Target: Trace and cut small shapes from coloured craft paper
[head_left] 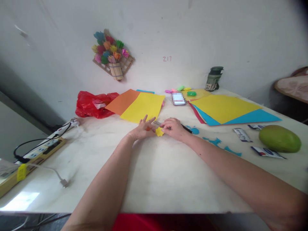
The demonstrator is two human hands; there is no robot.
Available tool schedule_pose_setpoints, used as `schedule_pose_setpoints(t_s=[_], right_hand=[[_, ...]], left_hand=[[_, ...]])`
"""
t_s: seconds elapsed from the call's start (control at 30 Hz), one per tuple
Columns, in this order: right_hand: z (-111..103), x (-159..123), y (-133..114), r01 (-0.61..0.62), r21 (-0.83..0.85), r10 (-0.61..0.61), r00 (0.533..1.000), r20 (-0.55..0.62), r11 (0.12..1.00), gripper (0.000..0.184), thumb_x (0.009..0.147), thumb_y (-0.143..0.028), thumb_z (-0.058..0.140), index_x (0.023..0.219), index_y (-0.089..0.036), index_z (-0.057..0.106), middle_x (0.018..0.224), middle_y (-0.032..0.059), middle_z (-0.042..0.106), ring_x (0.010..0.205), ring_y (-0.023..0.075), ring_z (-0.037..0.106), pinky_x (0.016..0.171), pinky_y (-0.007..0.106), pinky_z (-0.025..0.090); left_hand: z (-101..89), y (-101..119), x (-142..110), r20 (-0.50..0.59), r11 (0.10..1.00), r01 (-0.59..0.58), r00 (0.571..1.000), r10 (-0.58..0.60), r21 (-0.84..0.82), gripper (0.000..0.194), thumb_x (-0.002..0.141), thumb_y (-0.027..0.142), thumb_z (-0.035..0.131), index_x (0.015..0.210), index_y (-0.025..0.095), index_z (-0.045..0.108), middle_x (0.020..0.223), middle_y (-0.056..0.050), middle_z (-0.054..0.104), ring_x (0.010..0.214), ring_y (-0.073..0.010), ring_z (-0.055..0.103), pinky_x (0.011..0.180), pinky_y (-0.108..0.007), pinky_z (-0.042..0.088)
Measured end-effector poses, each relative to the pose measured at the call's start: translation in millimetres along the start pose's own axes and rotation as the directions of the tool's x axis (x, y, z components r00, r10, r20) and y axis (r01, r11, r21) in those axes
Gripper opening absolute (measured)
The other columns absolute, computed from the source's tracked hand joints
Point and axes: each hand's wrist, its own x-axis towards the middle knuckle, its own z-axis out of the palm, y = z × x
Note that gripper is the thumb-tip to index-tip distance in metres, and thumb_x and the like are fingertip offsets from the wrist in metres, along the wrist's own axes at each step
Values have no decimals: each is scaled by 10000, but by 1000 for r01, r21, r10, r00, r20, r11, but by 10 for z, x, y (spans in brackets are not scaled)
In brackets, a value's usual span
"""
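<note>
A small yellow paper cutout (159, 132) with a jagged edge is held low over the table between my two hands. My left hand (143, 129) pinches its left side with thumb and forefinger, while its other fingers stretch upward. On the right side, the bent fingers of my right hand (175, 129) press together at the cutout's edge. Just behind the cutout lies a thin greyish tool, partly hidden by my fingers, whose kind I cannot make out. A black pen-like stick (187, 129) shows beyond my right hand, beside a rounded blue paper cutout (195, 130).
More blue paper cutouts (214, 141) lie right of my right forearm. Yellow sheets (146, 106), a phone (178, 99) and a red plastic bag (95, 104) are farther back. A green mango (279, 138) and small packets (242, 134) sit right; a power strip (39, 150) runs along the left.
</note>
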Motion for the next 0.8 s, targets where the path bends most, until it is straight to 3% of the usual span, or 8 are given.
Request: schedule_pose_setpoints(t_s=[0.3,0.5,0.67,0.8], right_hand=[[-39,-23,-52,6,-44,-4,999,52,999,170,668,-197,542,505,-209,589,832,-22,680,942,186,514,871,333,330],[-38,24,45,0,3,-1,994,113,1000,221,717,-175,477,570,-227,634,852,-25,675,930,162,526,871,310,338],[-39,32,98,-83,5,83,996,21,997,158,647,-158,513,649,-238,649,810,-29,672,873,172,551,832,310,370],[-42,14,91,-59,-34,59,998,-1,998,183,609,-123,521,680,-231,650,814,-17,669,875,180,550,831,318,364]], left_hand=[[4,19,-6,5,999,12,1000,-12,-33,232,672,406,522,817,262,631,1395,58,217,1284,-274,-86,1005,-531,-9],[-2,29,-11,30,999,18,999,-17,-41,248,667,415,506,816,258,627,1392,63,224,1281,-267,-97,1004,-533,-14],[10,4,-11,35,998,8,999,-6,-55,246,679,419,500,820,260,624,1395,62,216,1284,-274,-81,998,-541,-9],[19,-5,-8,35,999,10,999,-8,-53,233,683,410,511,814,256,625,1389,59,232,1287,-265,-65,1008,-524,38]])
